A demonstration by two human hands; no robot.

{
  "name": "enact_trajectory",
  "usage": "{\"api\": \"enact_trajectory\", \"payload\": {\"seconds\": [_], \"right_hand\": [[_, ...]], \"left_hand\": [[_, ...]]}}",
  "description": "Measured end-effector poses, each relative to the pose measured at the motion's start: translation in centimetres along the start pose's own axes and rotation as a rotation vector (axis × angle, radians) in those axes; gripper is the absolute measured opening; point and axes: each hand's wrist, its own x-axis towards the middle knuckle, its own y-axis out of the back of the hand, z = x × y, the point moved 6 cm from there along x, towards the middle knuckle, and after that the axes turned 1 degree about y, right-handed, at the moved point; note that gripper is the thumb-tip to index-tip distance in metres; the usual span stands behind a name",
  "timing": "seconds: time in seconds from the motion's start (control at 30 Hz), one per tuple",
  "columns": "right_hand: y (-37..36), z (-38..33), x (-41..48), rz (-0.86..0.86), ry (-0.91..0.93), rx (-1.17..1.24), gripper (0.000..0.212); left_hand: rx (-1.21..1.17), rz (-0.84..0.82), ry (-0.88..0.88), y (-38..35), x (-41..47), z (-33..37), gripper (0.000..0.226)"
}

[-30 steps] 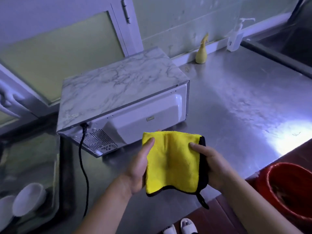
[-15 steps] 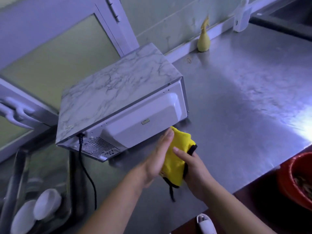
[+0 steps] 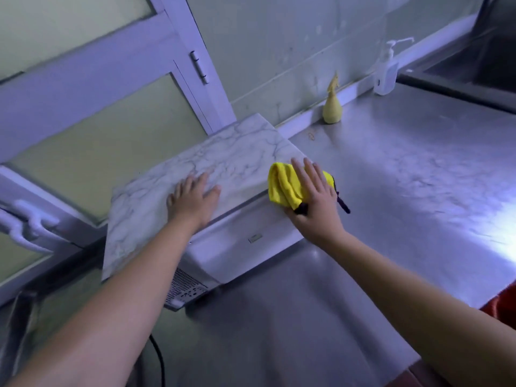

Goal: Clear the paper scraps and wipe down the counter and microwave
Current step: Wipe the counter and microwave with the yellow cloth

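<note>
Frosted window [image 3: 83, 152], white-framed, w/ glare

Yellow cloth [image 3: 284, 185] with black edging, white grey-veined marble microwave [image 3: 195, 166] top, dull silver counter [image 3: 405, 169].

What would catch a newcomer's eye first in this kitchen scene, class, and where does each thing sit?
The bright yellow cloth stands out most, pressed flat under the right hand at the right near corner of the marble-patterned microwave top. The left hand lies open on that top beside it. Farther back, a yellow spray bottle stands on the steel counter against the wall.
</note>
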Motion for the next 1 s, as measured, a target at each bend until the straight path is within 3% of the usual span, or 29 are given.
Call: {"api": "enact_trajectory", "payload": {"seconds": [0.07, 0.17, 0.27, 0.47, 0.57, 0.67, 0.73, 0.8, 0.87, 0.93, 1.0], "right_hand": [[-1.5, 0.8, 0.8, -0.006, -0.03, -0.21, 0.085], [-3.5, 0.2, 0.2, 0.168, -0.111, -0.09, 0.082], [-5.9, -0.3, -0.9, 0.338, -0.196, -0.071, 0.086], [-9.9, 1.6, -5.5, 0.263, 0.161, -0.269, 0.073], [-10.4, 3.1, -6.2, 0.287, 0.176, -0.248, 0.075], [-10.8, 3.7, -8.0, 0.272, -0.011, -0.149, 0.088], [-11.1, 5.1, -10.3, 0.224, -0.311, 0.133, 0.081], [-10.7, 6.7, -12.9, 0.267, -0.74, 0.534, 0.045], [-9.3, 8.1, -14.0, 0.399, -1.048, 0.749, 0.01], [-6.7, 8.0, -12.4, 0.527, -1.063, 0.8, 0.013], [-3.5, 6.4, -8.8, 0.649, -0.863, 0.767, 0.011]], "left_hand": [[-0.006, 0.031, -0.016, -0.6, 0.5, -0.3, 0.07], [0.008, 0.062, -0.024, -0.8, 1.0, -0.4, 0.077], [0.033, 0.1, -0.028, -1.2, 1.4, -0.7, 0.069], [0.031, 0.14, -0.036, -1.5, 1.7, -1.0, 0.066], [0.016, 0.149, -0.038, -1.4, 1.6, -1.0, 0.066], [0.013, 0.133, -0.036, -1.2, 1.5, -0.8, 0.063], [0.016, 0.132, -0.032, -1.2, 1.3, -0.8, 0.059], [0.015, 0.132, -0.032, -1.1, 1.3, -0.7, 0.058], [0.011, 0.13, -0.037, -1.0, 1.3, -0.6, 0.059], [0.014, 0.139, -0.038, -0.9, 1.3, -0.7, 0.06], [0.007, 0.144, -0.04, -0.9, 1.3, -0.7, 0.059]]}}
